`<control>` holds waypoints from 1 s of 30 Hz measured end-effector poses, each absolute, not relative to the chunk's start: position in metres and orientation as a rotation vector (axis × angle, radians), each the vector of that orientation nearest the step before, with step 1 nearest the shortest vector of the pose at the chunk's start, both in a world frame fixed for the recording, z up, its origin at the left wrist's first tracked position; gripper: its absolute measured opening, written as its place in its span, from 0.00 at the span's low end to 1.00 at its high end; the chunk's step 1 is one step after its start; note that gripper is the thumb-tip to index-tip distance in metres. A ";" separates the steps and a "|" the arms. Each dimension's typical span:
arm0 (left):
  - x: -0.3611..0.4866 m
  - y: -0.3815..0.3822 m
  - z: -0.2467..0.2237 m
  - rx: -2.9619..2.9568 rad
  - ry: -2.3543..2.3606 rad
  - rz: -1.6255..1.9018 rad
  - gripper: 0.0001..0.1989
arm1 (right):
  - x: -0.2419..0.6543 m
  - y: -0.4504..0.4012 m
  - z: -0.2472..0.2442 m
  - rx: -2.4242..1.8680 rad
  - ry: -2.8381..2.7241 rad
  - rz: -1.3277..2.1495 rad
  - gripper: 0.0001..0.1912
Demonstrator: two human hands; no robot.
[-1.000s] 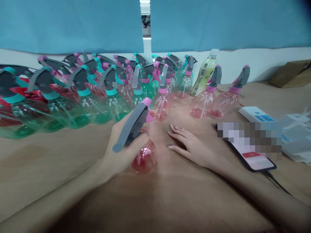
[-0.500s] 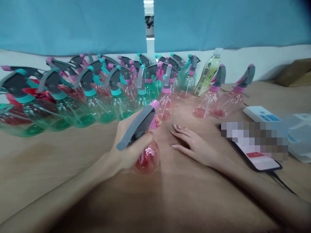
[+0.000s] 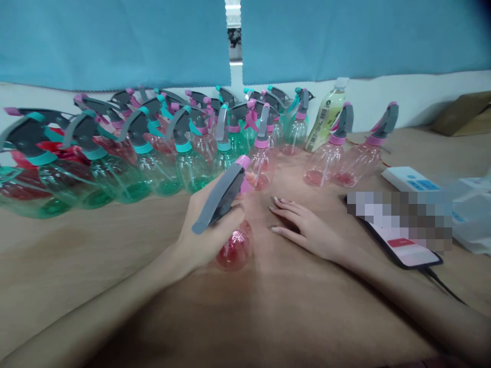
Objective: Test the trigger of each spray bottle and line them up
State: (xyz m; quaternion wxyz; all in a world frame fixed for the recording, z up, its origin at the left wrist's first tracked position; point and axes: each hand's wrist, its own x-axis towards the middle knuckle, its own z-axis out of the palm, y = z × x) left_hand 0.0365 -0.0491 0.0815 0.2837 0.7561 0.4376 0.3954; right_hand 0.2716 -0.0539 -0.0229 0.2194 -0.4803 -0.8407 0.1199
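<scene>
A pink spray bottle (image 3: 236, 248) with a grey and pink trigger head stands on the wooden table (image 3: 307, 317) in the middle. My left hand (image 3: 207, 222) is wrapped round its neck, and part of the bottle is hidden behind the fingers. To the right, my right hand (image 3: 307, 227) lies flat on the table with its fingers spread, holding nothing. Beyond my hands, a green spray bottle (image 3: 194, 168) and a pink spray bottle (image 3: 263, 163) stand in the front of a dense group of several more.
Two pink spray bottles (image 3: 324, 163) stand apart at the right, near a green-labelled drink bottle (image 3: 328, 115). A phone (image 3: 406, 243) with a cable, a white box (image 3: 410, 179), a clear plastic container (image 3: 473, 214) and a cardboard box (image 3: 464, 115) are on the right side.
The trigger head in my left hand has turned slightly, its grey back end shifting to the right. My right hand stays flat in place.
</scene>
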 end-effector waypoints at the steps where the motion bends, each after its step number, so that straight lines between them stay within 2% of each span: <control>1: 0.037 -0.050 0.082 1.999 1.187 1.050 0.08 | 0.272 -0.054 -0.023 -1.326 -2.322 0.335 0.29; 7: 0.040 -0.050 0.084 1.938 1.132 1.101 0.20 | 0.272 -0.053 -0.023 -1.310 -2.308 0.346 0.28; 12: 0.041 -0.049 0.086 1.948 1.123 1.078 0.17 | 0.271 -0.054 -0.023 -1.324 -2.314 0.345 0.29; 23: 0.040 -0.047 0.083 1.943 1.103 1.078 0.22 | 0.271 -0.054 -0.021 -1.311 -2.310 0.350 0.28; 30: 0.038 -0.047 0.080 1.950 1.151 1.097 0.14 | 0.270 -0.055 -0.021 -1.303 -2.294 0.354 0.27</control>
